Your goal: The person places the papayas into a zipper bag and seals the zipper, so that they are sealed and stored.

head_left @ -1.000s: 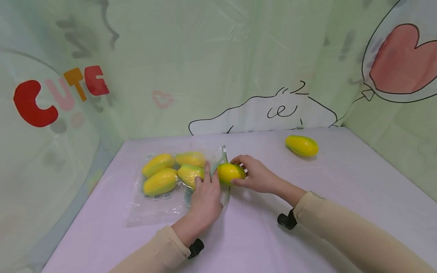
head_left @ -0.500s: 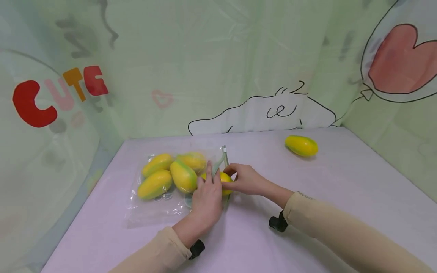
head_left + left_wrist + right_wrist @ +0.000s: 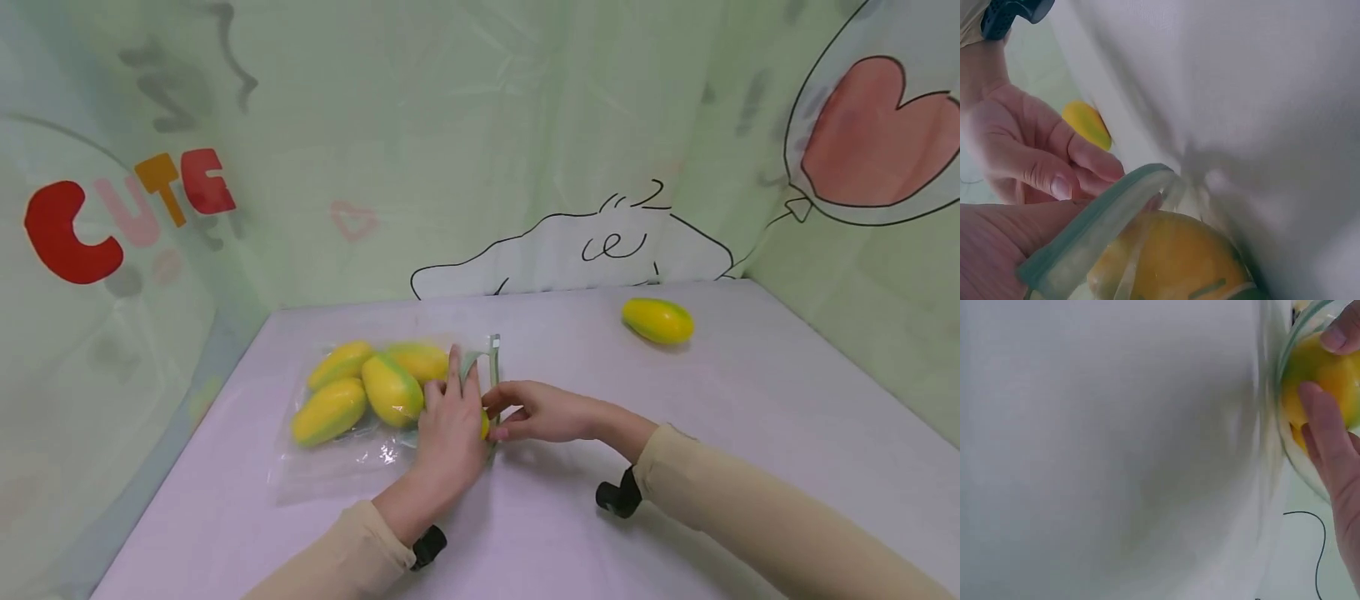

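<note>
A clear zip bag lies flat in the head view with several yellow-green papayas inside. At its right-hand mouth, my left hand grips the upper lip, fingers spread over the plastic. The green zip strip arches beside this hand in the left wrist view. My right hand holds the end of another papaya with thumb and fingers at the opening. Most of that fruit is inside the mouth, largely hidden by my left hand in the head view.
One more papaya lies alone toward the back right of the pale lilac table. A printed curtain stands behind the table and along both sides. Dark wrist cameras hang below the sleeves.
My right hand has moved left, pushing its papaya from outside the mouth into the bag. The papayas inside have shifted left, and one has turned. My left hand has stayed at the lip.
</note>
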### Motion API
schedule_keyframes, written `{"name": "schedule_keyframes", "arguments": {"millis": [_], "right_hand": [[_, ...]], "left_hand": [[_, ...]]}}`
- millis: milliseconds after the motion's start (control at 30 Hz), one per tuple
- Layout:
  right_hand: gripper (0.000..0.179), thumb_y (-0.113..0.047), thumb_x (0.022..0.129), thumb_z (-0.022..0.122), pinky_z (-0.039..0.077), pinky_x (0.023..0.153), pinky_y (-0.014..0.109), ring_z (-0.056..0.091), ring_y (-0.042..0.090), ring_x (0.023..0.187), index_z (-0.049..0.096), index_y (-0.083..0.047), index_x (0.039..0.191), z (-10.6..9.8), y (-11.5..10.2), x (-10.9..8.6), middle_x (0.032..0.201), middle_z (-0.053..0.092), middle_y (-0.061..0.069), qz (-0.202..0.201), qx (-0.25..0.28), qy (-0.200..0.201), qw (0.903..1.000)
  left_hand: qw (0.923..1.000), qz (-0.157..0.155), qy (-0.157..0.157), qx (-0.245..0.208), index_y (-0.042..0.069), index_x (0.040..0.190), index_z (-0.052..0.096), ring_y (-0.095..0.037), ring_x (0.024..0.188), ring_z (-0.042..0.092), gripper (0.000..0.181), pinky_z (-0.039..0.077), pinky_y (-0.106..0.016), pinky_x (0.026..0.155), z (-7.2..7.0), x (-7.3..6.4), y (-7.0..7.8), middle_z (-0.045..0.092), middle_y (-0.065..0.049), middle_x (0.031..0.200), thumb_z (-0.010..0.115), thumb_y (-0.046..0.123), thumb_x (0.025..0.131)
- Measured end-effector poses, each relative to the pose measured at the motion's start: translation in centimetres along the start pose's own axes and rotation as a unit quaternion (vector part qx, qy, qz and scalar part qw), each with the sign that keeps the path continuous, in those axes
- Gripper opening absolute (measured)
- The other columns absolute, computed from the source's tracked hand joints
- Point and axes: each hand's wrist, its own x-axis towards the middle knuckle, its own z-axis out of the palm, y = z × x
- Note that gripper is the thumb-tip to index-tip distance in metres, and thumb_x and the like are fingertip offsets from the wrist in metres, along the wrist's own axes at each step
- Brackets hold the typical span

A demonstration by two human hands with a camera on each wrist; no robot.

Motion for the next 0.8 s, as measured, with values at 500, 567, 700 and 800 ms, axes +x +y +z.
{"name": "schedule_keyframes", "arguments": {"millis": [500,567,700,800], "right_hand": [[0.043,-0.009,0.089,0.072,0.057,0.08,0.029,0.069,0.016,0.09,0.06,0.003,0.129,1.7,-0.4,0.7,0.116,0.07,0.014,-0.013,-0.059,0.096,0.9935],[0.041,-0.009,0.092,0.071,0.058,0.085,0.03,0.07,0.016,0.094,0.06,0.001,0.13,1.5,-0.3,0.4,0.119,0.069,0.013,-0.026,-0.053,0.063,0.9963],[0.043,-0.013,0.097,0.07,0.057,0.094,0.032,0.07,0.017,0.102,0.06,-0.003,0.137,0.5,0.3,-0.6,0.126,0.068,0.011,-0.051,-0.056,0.011,0.9971],[0.047,-0.014,0.098,0.068,0.057,0.095,0.033,0.071,0.02,0.105,0.056,-0.002,0.142,-0.6,0.8,-1.4,0.13,0.066,0.016,-0.05,-0.036,0.009,0.9981]], "left_hand": [[0.9969,-0.036,-0.029,0.064,0.012,0.151,0.05,-0.03,0.1,0.053,0.072,0.051,-0.041,0.069,-0.6,-1.1,1.8,0.03,-0.015,0.167,0.081,0.017,0.085],[0.9969,-0.044,-0.031,0.058,0.012,0.152,0.049,-0.031,0.104,0.053,0.075,0.051,-0.043,0.072,-0.7,-1.0,1.8,0.03,-0.014,0.168,0.082,0.02,0.085],[0.997,-0.057,-0.038,0.037,0.011,0.154,0.045,-0.033,0.111,0.052,0.087,0.052,-0.044,0.075,-1.0,-0.8,1.6,0.026,-0.013,0.17,0.087,0.027,0.08],[0.9967,-0.064,-0.045,0.021,0.01,0.155,0.044,-0.034,0.112,0.051,0.091,0.052,-0.044,0.077,-1.1,-0.7,1.4,0.022,-0.013,0.171,0.089,0.027,0.077]]}}
